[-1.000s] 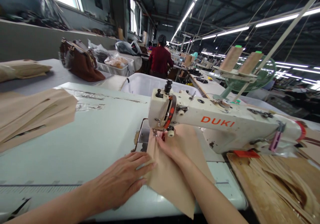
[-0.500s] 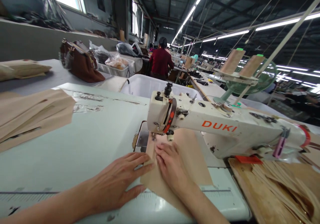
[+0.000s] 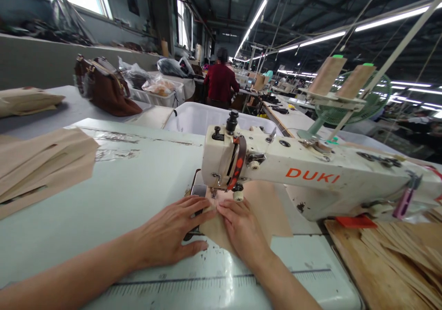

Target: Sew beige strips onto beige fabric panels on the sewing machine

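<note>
A flat beige piece of sheet material lies under the needle and presser foot of a white sewing machine lettered DUKI. My left hand rests on the piece's left edge with fingers stretched forward and thumb apart on the table. Pressed flat on the middle of the piece, my right hand has its fingertips just short of the presser foot. Both sets of fingertips nearly meet there and cover part of the material. Neither hand grasps anything.
Slotted beige pieces lie at left. More strips sit on a wooden board at right. Behind the machine stand a white bin, thread cones and a green fan. A brown handbag and a seated person are farther back.
The beige piece has slid away from me under the presser foot, uncovering the table's printed ruler. Both hands have moved forward with it, the left one closer to the needle.
</note>
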The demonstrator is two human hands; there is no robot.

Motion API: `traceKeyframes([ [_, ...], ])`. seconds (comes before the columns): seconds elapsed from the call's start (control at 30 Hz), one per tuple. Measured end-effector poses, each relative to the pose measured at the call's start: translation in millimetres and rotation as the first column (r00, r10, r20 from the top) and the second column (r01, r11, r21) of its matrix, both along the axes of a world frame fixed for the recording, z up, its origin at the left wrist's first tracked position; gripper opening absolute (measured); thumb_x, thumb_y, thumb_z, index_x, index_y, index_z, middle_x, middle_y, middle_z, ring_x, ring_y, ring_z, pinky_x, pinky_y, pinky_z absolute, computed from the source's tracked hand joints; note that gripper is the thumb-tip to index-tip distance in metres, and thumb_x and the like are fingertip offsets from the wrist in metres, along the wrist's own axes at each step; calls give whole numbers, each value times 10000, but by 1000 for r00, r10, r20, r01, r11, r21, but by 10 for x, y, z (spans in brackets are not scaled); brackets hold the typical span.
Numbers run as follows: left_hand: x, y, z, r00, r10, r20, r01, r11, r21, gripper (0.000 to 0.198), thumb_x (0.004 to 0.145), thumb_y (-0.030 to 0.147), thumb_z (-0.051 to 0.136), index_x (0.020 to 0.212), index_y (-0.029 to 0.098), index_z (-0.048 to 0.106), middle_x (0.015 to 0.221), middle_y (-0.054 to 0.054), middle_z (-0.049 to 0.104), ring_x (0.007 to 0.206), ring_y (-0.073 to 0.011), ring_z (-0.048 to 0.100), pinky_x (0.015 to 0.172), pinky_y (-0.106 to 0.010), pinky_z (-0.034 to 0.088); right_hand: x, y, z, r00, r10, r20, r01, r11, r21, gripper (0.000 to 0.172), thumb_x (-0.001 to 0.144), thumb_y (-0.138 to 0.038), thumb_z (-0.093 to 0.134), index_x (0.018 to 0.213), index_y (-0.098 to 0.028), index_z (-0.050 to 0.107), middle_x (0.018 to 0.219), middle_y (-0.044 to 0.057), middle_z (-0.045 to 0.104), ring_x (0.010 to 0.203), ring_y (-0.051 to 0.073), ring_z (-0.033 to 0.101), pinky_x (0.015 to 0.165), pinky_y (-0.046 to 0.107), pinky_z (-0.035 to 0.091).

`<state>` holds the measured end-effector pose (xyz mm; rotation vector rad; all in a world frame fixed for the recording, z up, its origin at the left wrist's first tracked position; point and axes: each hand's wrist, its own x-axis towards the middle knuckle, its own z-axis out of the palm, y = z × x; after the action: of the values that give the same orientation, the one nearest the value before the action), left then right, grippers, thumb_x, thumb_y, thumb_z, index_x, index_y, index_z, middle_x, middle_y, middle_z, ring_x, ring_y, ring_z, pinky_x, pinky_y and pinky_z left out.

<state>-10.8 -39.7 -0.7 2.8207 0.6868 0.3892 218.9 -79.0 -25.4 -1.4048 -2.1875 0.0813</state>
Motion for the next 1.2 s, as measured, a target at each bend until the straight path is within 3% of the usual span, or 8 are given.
traceKeyframes([
  [0.3, 38, 118, -68, 998, 8, 65, -9, 1000, 21, 641, 899, 442, 644, 1466, 223, 440, 1443, -126, 507, 1342, -327, 460, 1147, -477, 371, 8, 65, -18, 998, -33, 50, 32, 999, 16, 418, 938, -63, 452, 1261, -217, 668, 1268, 51, 676, 1168, 229, 618, 1154, 500, 342],
  [0.53, 57, 119, -48, 999, 19, 43, -19, 1000, -17, 621, 911, 441, 626, 1464, 229, 441, 1415, -111, 515, 1352, -315, 439, 1172, -482, 337, 13, 65, -44, 999, -23, -32, 22, 1000, -17, 426, 931, -78, 436, 1259, -218, 670, 1298, 45, 657, 1179, 245, 613, 1068, 466, 470],
  [0.7, 85, 121, -9, 998, 35, 48, -33, 998, -47, 642, 911, 495, 627, 1472, 249, 435, 1340, -95, 548, 1305, -308, 473, 1144, -467, 376, -3, 32, -24, 995, -47, -89, 45, 999, -17, 405, 954, -97, 437, 1271, -220, 656, 1319, 54, 639, 1205, 224, 597, 1081, 435, 467],
  [0.9, 119, 156, -29, 999, 43, 32, -42, 999, -6, 649, 912, 525, 616, 1462, 230, 438, 1287, -90, 554, 1242, -302, 501, 1149, -470, 358, 11, 58, -46, 998, -55, 29, 55, 998, -28, 475, 940, -60, 410, 1334, -233, 610, 1377, 48, 599, 1267, 225, 558, 1117, 458, 417],
  [1.07, 106, 179, -70, 999, 41, 33, -42, 998, 36, 678, 912, 566, 603, 1467, 211, 444, 1277, -105, 549, 1230, -306, 508, 1115, -457, 399, 10, 79, -113, 991, -70, 113, 74, 997, -37, 526, 945, -57, 376, 1440, -175, 510, 1427, 101, 549, 1318, 233, 511, 1136, 450, 382],
  [1.2, 109, 151, -46, 999, 48, 14, -49, 997, 64, 655, 917, 573, 598, 1458, 226, 474, 1259, -105, 561, 1216, -302, 525, 1085, -433, 428, 85, 83, 0, 980, -31, 197, 45, 997, -67, 462, 987, -133, 396, 1434, -140, 515, 1354, 141, 596, 1282, 240, 533, 1115, 420, 390],
])
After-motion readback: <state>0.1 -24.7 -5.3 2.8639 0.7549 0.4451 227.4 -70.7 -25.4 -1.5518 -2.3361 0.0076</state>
